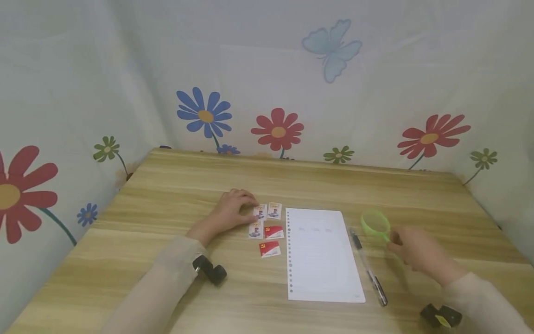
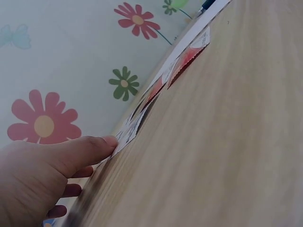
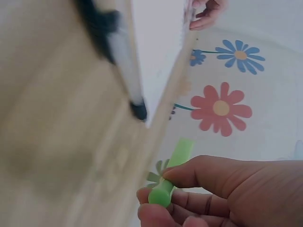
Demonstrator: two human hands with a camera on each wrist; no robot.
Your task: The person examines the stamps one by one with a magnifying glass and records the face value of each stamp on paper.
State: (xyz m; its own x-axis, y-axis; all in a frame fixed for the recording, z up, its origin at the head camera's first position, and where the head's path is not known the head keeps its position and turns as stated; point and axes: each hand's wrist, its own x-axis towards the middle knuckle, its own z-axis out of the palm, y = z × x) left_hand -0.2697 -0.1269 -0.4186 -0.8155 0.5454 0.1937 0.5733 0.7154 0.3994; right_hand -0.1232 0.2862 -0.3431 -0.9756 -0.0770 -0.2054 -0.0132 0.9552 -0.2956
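My left hand (image 1: 231, 211) is at the upper left of a small group of stamps. Its thumb and fingertips bracket the left side of a pale printed stamp (image 1: 260, 212); the thumb tip lies on the stamp's edge in the left wrist view. Two like stamps are beside and below it, a pale stamp (image 1: 275, 211) on the right and another (image 1: 256, 230) nearer me. Two red-and-white stamps (image 1: 270, 249) lie below these. On the right, my right hand (image 1: 421, 250) grips a green magnifying glass (image 3: 181, 153) by its handle, its round lens tilted above the table.
A white sheet of punched paper (image 1: 323, 260) lies between the hands, right of the stamps. Along its right edge is a clear pen (image 1: 369, 269) with dark ends. The wooden table (image 1: 200, 174) is backed by a flower-patterned curtain (image 1: 242, 55).
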